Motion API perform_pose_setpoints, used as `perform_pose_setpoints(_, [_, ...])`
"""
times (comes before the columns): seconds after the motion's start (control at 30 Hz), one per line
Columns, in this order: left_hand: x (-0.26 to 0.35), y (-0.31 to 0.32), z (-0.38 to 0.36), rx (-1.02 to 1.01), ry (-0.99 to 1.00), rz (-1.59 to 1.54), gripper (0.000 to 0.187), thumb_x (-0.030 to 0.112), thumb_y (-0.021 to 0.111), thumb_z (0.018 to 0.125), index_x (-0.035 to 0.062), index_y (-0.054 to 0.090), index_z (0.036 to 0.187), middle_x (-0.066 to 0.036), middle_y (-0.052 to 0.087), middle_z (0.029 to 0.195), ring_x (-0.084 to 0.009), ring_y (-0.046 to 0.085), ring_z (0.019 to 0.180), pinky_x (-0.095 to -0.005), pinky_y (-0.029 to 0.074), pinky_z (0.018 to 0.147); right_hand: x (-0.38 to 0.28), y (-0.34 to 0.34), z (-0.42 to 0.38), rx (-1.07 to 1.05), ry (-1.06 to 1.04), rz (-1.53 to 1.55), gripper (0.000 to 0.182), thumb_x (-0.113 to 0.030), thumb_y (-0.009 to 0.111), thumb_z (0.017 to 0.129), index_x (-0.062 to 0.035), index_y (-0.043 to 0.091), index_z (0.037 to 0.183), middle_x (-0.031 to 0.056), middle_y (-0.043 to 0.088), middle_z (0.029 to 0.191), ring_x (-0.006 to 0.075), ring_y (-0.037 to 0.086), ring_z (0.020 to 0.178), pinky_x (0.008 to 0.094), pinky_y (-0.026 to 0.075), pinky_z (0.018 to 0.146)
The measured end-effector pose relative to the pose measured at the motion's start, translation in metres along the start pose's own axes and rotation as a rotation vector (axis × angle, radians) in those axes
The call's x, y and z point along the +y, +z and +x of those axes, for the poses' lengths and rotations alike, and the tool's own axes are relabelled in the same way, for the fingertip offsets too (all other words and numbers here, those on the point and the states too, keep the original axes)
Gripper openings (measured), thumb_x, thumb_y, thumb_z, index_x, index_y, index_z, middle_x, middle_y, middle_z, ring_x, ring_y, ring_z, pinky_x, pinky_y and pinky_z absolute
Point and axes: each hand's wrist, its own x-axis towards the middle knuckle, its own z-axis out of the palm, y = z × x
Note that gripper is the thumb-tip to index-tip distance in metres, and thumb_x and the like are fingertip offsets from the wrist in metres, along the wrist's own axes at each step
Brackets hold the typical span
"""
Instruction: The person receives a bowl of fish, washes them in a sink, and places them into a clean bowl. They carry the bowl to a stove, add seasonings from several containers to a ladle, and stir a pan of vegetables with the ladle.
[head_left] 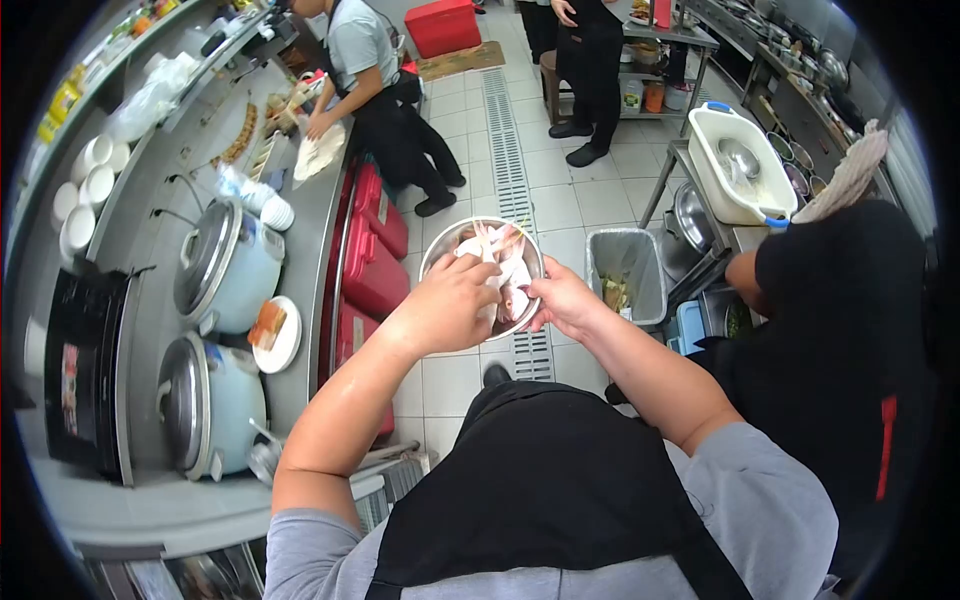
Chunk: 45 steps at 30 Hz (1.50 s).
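The person's right hand (566, 300) grips the metal bowl (433, 252) at its right side, holding it above the floor drain (508, 160). The pale, pinkish fish (514, 272) lie inside the bowl, several pieces heaped together. The left hand (450, 300) reaches over the bowl's left side with its fingers on the fish; whether it grasps a piece or only rests there, one cannot tell.

Just right of the bowl, near the right hand, a lined bin (626, 270) stands on the tiles with scraps at its bottom. Farther right, a white basin (738, 170) with 2 blue handles holds a metal utensil. A co-worker in black (830, 330) stands at that side.

On the left counter (318, 215) stand 2 rice cookers, the far cooker (238, 275) and the near cooker (222, 405), with a white plate (284, 350) of orange-brown food beside them. Beneath the counter's edge are red containers (370, 262). Beyond, another person (365, 60) leans over the counter, hands on a pale, flat item (320, 152).
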Motion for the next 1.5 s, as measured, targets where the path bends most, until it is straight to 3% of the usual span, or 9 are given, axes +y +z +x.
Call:
perform_pose_setpoints(0.3, [-0.125,0.056,0.11,0.153,0.269,0.316,0.027,0.023,0.067,0.069,0.0059,0.065,0.091,-0.014,0.058,0.112,-0.0345,0.051,0.117,-0.0412,0.042,0.094,-0.042,-0.027,0.108,0.149,-0.064,-0.026,0.048,-0.001,0.045,0.088,-0.0046,0.037,0.136,0.0132,0.063,0.096,0.0204,0.067,0.063,0.0281,0.054,0.04])
perform_pose_setpoints(0.43, [-0.175,0.049,0.151,0.112,0.362,0.096,0.025,0.023,0.066,0.073,0.0064,0.066,0.092,-0.01,0.061,0.096,-0.0277,0.055,0.106,-0.041,0.043,0.09,-0.062,-0.038,0.136,0.289,-0.11,0.059,0.044,0.0,0.043,0.087,-0.0023,0.039,0.13,0.016,0.062,0.095,0.0221,0.067,0.065,0.0289,0.056,0.042])
perform_pose_setpoints(0.57, [-0.208,0.057,0.199,0.245,0.316,-0.318,0.022,0.016,0.064,0.081,0.0084,0.068,0.101,-0.011,0.064,0.101,-0.0302,0.06,0.095,-0.0414,0.046,0.086,-0.071,-0.05,0.146,0.413,-0.218,0.129,0.046,0.001,0.041,0.084,-0.0038,0.04,0.131,0.0164,0.063,0.095,0.0221,0.067,0.065,0.0284,0.055,0.041])
perform_pose_setpoints(0.73, [-0.216,0.033,0.248,0.227,0.212,-0.731,0.024,0.01,0.063,0.085,0.0034,0.064,0.107,-0.014,0.063,0.098,-0.0296,0.062,0.091,-0.0357,0.049,0.081,-0.087,-0.076,0.15,0.561,-0.257,0.195,0.048,0.0,0.043,0.084,-0.0046,0.039,0.132,0.0163,0.063,0.095,0.0208,0.067,0.063,0.0276,0.054,0.041])
perform_pose_setpoints(0.97, [-0.192,0.005,0.298,0.418,0.544,-0.466,0.028,0.004,0.065,0.08,0.0058,0.064,0.108,-0.012,0.062,0.099,-0.03,0.06,0.09,-0.0385,0.049,0.081,-0.1,-0.124,0.133,0.673,-0.317,0.214,0.044,-0.002,0.045,0.084,-0.0012,0.039,0.128,0.0172,0.063,0.097,0.0232,0.066,0.064,0.029,0.053,0.043])
perform_pose_setpoints(1.17, [-0.18,0.036,0.322,-0.003,0.734,-0.376,0.032,0.011,0.071,0.078,0.0026,0.063,0.108,-0.01,0.063,0.105,-0.0285,0.059,0.097,-0.0407,0.048,0.084,-0.119,-0.156,0.108,0.77,-0.415,0.288,0.049,0.001,0.042,0.085,-0.0049,0.039,0.133,0.015,0.066,0.093,0.0198,0.064,0.054,0.0262,0.049,0.038])
perform_pose_setpoints(1.23, [-0.17,0.043,0.334,-0.029,0.685,-0.435,0.033,0.015,0.071,0.08,0.0012,0.064,0.109,-0.012,0.063,0.107,-0.03,0.059,0.099,-0.0406,0.048,0.087,-0.116,-0.165,0.1,0.805,-0.442,0.294,0.048,-0.001,0.042,0.086,-0.005,0.039,0.134,0.0153,0.066,0.094,0.0191,0.064,0.054,0.0255,0.049,0.038])
perform_pose_setpoints(1.3, [-0.166,0.066,0.357,0.193,0.427,-0.607,0.033,0.016,0.07,0.081,0.0009,0.064,0.109,-0.016,0.062,0.11,-0.0327,0.058,0.103,-0.0402,0.046,0.091,-0.116,-0.169,0.091,0.87,-0.447,0.309,0.047,-0.001,0.043,0.087,-0.0052,0.038,0.134,0.0152,0.066,0.095,0.0192,0.065,0.055,0.0258,0.051,0.039])
perform_pose_setpoints(1.5, [-0.101,0.119,0.4,0.052,0.453,-0.268,0.093,0.058,0.069,0.072,0.0041,0.039,0.142,-0.024,0.049,0.131,-0.0392,0.051,0.118,-0.0497,0.039,0.099,-0.11,-0.171,0.054,1.049,-0.475,0.302,0.051,-0.003,0.043,0.087,-0.0061,0.037,0.138,0.0122,0.063,0.103,0.0197,0.067,0.067,0.0278,0.052,0.04])
